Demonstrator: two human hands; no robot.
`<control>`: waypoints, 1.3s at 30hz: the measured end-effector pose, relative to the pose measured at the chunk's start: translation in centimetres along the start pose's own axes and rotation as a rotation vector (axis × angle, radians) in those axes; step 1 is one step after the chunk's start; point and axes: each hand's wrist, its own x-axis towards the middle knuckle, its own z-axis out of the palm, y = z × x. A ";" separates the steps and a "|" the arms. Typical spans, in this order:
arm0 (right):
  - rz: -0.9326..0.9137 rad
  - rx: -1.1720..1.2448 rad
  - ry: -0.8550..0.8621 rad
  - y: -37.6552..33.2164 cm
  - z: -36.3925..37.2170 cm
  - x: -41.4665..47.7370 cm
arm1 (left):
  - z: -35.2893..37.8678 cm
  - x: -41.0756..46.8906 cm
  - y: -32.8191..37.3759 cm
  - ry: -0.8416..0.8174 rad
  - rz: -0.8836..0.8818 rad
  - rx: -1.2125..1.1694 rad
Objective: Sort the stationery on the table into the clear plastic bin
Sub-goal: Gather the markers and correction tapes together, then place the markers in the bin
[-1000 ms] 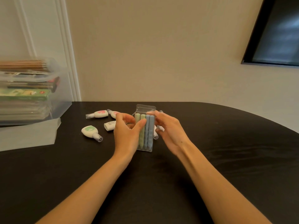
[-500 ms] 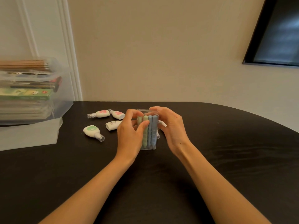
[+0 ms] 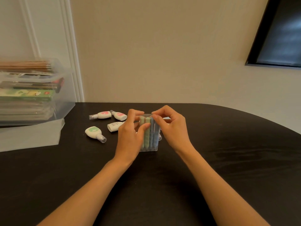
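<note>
A small clear case (image 3: 150,136) with green and blue pens inside stands upright on the black table (image 3: 228,160). My left hand (image 3: 130,137) grips its left side, thumb across the front. My right hand (image 3: 172,128) pinches the case's top edge with curled fingers. Several white correction tapes lie to the left: a green-labelled one (image 3: 94,132), two pink-labelled ones (image 3: 102,115) (image 3: 120,116) and a plain one (image 3: 114,126). The clear plastic bin (image 3: 65,88) stands at the far left, holding stacked stationery.
The bin's translucent lid (image 3: 31,136) lies flat on the table in front of the bin. A wall runs right behind the table's far edge, and a dark framed panel (image 3: 280,33) hangs at the upper right. Part of another item peeks out behind my right hand.
The case's lid flap, open a second ago, is now folded down under my right fingers. Both hands and the case shifted slightly right and nearer.
</note>
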 end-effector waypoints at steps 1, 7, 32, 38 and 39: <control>-0.019 -0.024 0.000 0.1 0.0 -0.1 | -0.1 0.1 -0.1 -0.004 0.008 0.016; -0.108 -0.098 -0.020 0.7 -0.2 -0.7 | -0.1 0.4 -0.5 -0.012 0.033 0.046; 0.750 0.503 -0.019 -3.7 12.1 19.5 | -11.9 19.5 -4.9 0.249 -0.668 -0.075; 0.713 0.359 -0.430 -8.9 17.3 24.5 | -20.4 25.3 -4.7 0.175 -0.803 0.092; 0.713 0.355 -0.492 -9.9 18.5 25.5 | -22.3 26.1 -4.6 0.184 -0.829 0.117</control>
